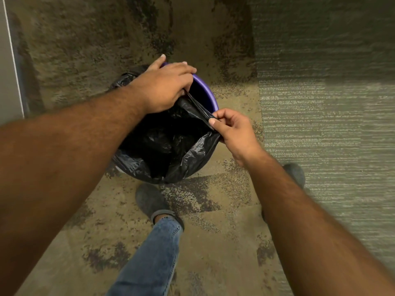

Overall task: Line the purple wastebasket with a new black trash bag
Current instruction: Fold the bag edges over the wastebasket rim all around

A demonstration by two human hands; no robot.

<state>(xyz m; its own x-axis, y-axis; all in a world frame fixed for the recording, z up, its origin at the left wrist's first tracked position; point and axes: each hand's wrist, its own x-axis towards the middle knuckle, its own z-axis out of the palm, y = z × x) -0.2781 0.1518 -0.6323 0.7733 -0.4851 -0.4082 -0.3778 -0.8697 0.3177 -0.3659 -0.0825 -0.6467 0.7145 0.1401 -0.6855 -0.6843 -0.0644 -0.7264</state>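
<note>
The purple wastebasket (207, 90) stands on the carpet below me, only its far right rim bare. A black trash bag (162, 142) hangs inside it and is folded over the near and left rim. My left hand (166, 86) rests over the far rim and grips the bag's edge. My right hand (233, 129) pinches a stretched strand of the bag's edge at the right rim. The taut edge runs between both hands.
Mottled brown carpet (106, 50) surrounds the basket, and a greener striped carpet patch (320, 124) lies to the right. My shoes (149, 199) stand just in front of the basket. A pale wall or panel (8, 71) edges the far left.
</note>
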